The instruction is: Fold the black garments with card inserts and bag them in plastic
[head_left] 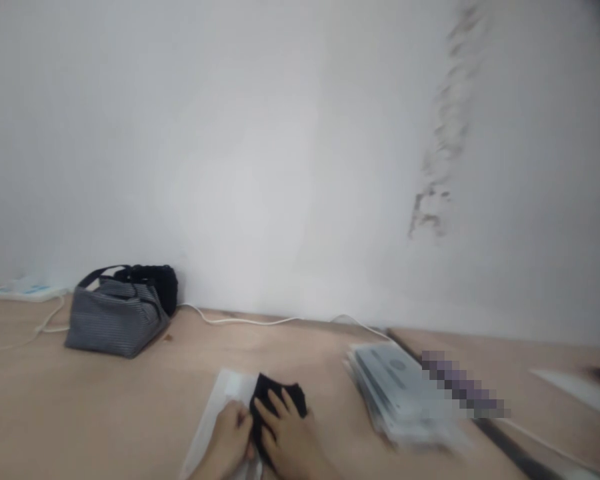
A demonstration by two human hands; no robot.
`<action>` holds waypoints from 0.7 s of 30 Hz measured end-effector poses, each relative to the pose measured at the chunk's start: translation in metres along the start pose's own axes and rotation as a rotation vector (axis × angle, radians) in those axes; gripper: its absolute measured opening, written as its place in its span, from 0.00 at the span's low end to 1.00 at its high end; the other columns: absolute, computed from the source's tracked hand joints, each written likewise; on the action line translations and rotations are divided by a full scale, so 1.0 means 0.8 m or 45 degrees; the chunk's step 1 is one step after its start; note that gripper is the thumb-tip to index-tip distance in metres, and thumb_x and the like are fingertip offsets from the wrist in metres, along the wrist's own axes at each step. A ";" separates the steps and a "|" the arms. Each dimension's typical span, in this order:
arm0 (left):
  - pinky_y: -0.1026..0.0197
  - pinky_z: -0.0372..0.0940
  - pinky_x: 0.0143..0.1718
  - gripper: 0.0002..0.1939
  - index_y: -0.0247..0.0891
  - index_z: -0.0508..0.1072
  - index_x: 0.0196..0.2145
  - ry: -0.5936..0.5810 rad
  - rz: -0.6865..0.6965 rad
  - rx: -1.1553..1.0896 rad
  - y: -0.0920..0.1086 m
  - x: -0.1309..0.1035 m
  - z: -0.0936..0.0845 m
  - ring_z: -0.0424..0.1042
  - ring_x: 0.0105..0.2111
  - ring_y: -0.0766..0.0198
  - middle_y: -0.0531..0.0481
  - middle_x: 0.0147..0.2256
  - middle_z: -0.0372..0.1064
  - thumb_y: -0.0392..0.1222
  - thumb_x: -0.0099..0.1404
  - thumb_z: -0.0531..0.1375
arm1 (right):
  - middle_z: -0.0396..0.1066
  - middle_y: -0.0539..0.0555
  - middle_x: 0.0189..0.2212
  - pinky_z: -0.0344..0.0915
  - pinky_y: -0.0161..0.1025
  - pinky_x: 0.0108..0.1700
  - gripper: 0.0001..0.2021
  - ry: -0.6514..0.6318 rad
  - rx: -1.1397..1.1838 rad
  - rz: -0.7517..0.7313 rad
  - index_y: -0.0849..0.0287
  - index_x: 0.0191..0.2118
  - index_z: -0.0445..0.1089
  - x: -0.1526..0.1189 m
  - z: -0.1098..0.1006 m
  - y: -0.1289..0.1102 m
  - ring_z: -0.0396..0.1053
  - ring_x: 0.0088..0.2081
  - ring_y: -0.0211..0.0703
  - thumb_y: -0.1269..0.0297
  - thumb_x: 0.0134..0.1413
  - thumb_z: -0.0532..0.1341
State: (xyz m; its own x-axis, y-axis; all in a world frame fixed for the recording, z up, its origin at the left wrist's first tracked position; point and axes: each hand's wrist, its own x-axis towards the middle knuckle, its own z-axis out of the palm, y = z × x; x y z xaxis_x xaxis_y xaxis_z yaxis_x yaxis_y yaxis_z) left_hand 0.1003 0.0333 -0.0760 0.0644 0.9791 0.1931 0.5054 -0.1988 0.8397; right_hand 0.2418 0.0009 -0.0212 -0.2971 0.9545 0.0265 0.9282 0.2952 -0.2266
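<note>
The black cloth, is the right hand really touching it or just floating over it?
Touching. The head view shows the right hand lying on the black cloth, its fingers spread across it with no gap showing.

This looks like a plain workroom, perhaps a small workshop, rather than a home. The bare white painted wall (230,133) carries a rough, flaking strip (445,127), and long tan wood-toned tabletops (80,407) run along it—joined at a dark seam (510,450). A loose thin white cable (250,321) trails by the wall, and a blurred stack of flat, pale, plastic-looking packets (400,387) sits near a black cloth piece (264,387).
</note>
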 end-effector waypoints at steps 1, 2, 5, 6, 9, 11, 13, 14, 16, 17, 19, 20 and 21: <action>0.63 0.62 0.24 0.12 0.42 0.59 0.22 0.034 0.031 0.005 0.002 -0.001 -0.001 0.67 0.20 0.63 0.56 0.17 0.61 0.42 0.61 0.44 | 0.48 0.53 0.61 0.44 0.67 0.51 0.24 -0.006 -0.005 0.015 0.41 0.58 0.52 0.000 -0.001 -0.001 0.42 0.61 0.60 0.58 0.54 0.49; 0.63 0.63 0.28 0.12 0.42 0.60 0.22 0.069 0.071 0.012 0.005 -0.002 -0.002 0.69 0.24 0.62 0.53 0.20 0.64 0.43 0.61 0.45 | 0.48 0.53 0.61 0.43 0.68 0.51 0.24 -0.004 -0.001 0.016 0.41 0.58 0.53 0.000 0.000 -0.001 0.42 0.60 0.60 0.58 0.53 0.49; 0.61 0.62 0.38 0.12 0.41 0.63 0.23 0.128 0.197 0.034 0.012 -0.006 -0.007 0.68 0.34 0.61 0.48 0.30 0.67 0.45 0.61 0.47 | 0.48 0.53 0.61 0.39 0.70 0.51 0.23 0.023 0.040 -0.069 0.38 0.57 0.53 0.001 0.006 0.007 0.42 0.61 0.60 0.56 0.53 0.51; 0.60 0.61 0.41 0.12 0.40 0.65 0.24 0.133 0.230 0.040 0.015 -0.006 -0.009 0.67 0.36 0.60 0.47 0.32 0.67 0.45 0.61 0.48 | 0.48 0.52 0.61 0.38 0.70 0.51 0.23 0.024 0.057 -0.121 0.37 0.56 0.53 0.002 0.009 0.012 0.41 0.61 0.60 0.56 0.53 0.51; 0.56 0.58 0.48 0.11 0.40 0.70 0.27 0.157 0.286 0.063 0.018 -0.008 -0.011 0.65 0.43 0.57 0.45 0.39 0.68 0.45 0.60 0.50 | 0.48 0.52 0.61 0.33 0.71 0.51 0.22 -0.026 0.073 -0.326 0.37 0.55 0.55 0.006 0.015 0.026 0.39 0.61 0.59 0.56 0.54 0.52; 0.54 0.56 0.50 0.12 0.40 0.72 0.28 0.173 0.317 0.113 0.019 -0.009 -0.010 0.64 0.46 0.55 0.44 0.43 0.68 0.45 0.60 0.51 | 0.49 0.51 0.61 0.32 0.71 0.51 0.19 -0.062 0.062 -0.459 0.37 0.53 0.58 0.011 0.015 0.033 0.37 0.62 0.59 0.57 0.54 0.52; 0.52 0.55 0.51 0.12 0.41 0.73 0.29 0.180 0.346 0.192 0.020 -0.010 -0.009 0.63 0.48 0.54 0.44 0.45 0.67 0.45 0.60 0.51 | 0.48 0.49 0.61 0.31 0.73 0.50 0.19 -0.099 0.057 -0.550 0.37 0.52 0.59 0.017 0.014 0.036 0.34 0.62 0.60 0.57 0.53 0.53; 0.51 0.54 0.51 0.12 0.41 0.74 0.30 0.173 0.353 0.232 0.021 -0.010 -0.009 0.63 0.48 0.53 0.45 0.46 0.67 0.45 0.60 0.51 | 0.47 0.49 0.61 0.31 0.74 0.49 0.20 -0.113 0.066 -0.570 0.36 0.53 0.58 0.020 0.014 0.035 0.33 0.62 0.61 0.56 0.53 0.54; 0.49 0.53 0.52 0.12 0.43 0.75 0.32 0.144 0.337 0.287 0.024 -0.010 -0.009 0.62 0.49 0.53 0.47 0.47 0.67 0.45 0.59 0.52 | 0.44 0.50 0.62 0.30 0.76 0.48 0.24 -0.113 0.100 -0.550 0.36 0.55 0.54 0.026 0.016 0.029 0.32 0.62 0.63 0.57 0.51 0.56; 0.48 0.52 0.53 0.11 0.44 0.75 0.33 0.130 0.324 0.303 0.026 -0.010 -0.009 0.61 0.50 0.53 0.47 0.47 0.67 0.44 0.59 0.53 | 0.44 0.50 0.62 0.30 0.76 0.48 0.25 -0.090 0.115 -0.520 0.36 0.56 0.53 0.029 0.017 0.024 0.33 0.61 0.63 0.58 0.51 0.56; 0.47 0.51 0.53 0.11 0.45 0.75 0.33 0.114 0.294 0.310 0.031 -0.011 -0.010 0.61 0.51 0.53 0.48 0.47 0.68 0.43 0.59 0.53 | 0.46 0.50 0.62 0.29 0.74 0.50 0.26 -0.015 0.128 -0.462 0.38 0.57 0.52 0.033 0.019 0.011 0.35 0.61 0.62 0.61 0.51 0.55; 0.46 0.50 0.53 0.11 0.44 0.75 0.32 0.119 0.274 0.304 0.033 -0.011 -0.011 0.61 0.51 0.53 0.48 0.47 0.68 0.43 0.59 0.53 | 0.48 0.50 0.61 0.29 0.72 0.52 0.26 0.024 0.115 -0.449 0.39 0.57 0.53 0.034 0.019 0.005 0.37 0.61 0.60 0.63 0.51 0.54; 0.46 0.50 0.54 0.11 0.44 0.75 0.32 0.126 0.252 0.291 0.034 -0.011 -0.013 0.61 0.51 0.53 0.48 0.47 0.68 0.43 0.59 0.52 | 0.50 0.51 0.60 0.30 0.69 0.54 0.24 0.056 0.119 -0.455 0.41 0.56 0.55 0.035 0.019 0.001 0.40 0.61 0.58 0.64 0.52 0.54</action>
State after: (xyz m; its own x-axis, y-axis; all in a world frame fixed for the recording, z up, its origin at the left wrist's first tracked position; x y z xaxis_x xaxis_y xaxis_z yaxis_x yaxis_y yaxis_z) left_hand 0.1047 0.0185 -0.0498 0.1022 0.9110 0.3995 0.6725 -0.3592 0.6470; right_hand 0.2306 0.0273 -0.0356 -0.5870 0.7933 0.1612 0.7425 0.6070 -0.2833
